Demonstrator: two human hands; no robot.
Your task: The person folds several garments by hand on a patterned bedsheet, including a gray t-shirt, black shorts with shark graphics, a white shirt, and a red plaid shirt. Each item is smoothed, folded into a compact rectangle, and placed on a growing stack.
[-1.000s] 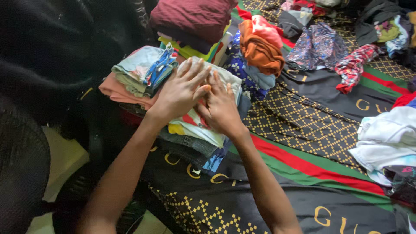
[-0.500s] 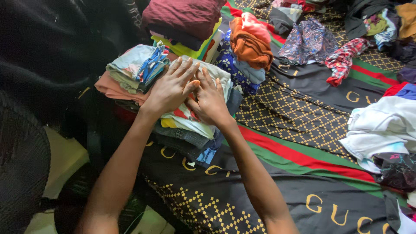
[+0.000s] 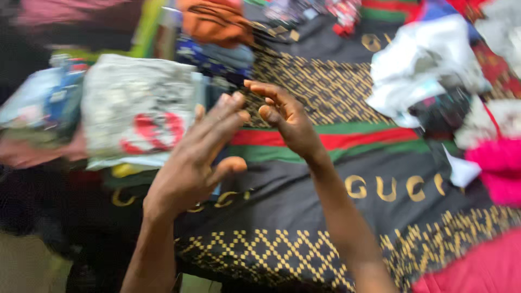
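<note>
My left hand [image 3: 195, 160] is lifted off the pile, fingers spread, holding nothing. My right hand [image 3: 287, 122] hovers beside it over the black patterned bedspread [image 3: 304, 217], fingers loosely curled and empty. To their left lies a folded white garment with a red print [image 3: 135, 108], on top of a stack of folded clothes. The frame is blurred by motion.
More folded stacks stand at the far left [image 3: 32, 103]. An orange garment [image 3: 217, 21] and blue cloth [image 3: 217, 57] lie behind. A loose white garment [image 3: 423, 65] and pink-red cloth [image 3: 499, 163] lie at the right, with red cloth [image 3: 477, 266] at the bottom right corner.
Both hands have lifted off the folded white garment and swung right, away from the stack. The view has swept right and is blurred.
</note>
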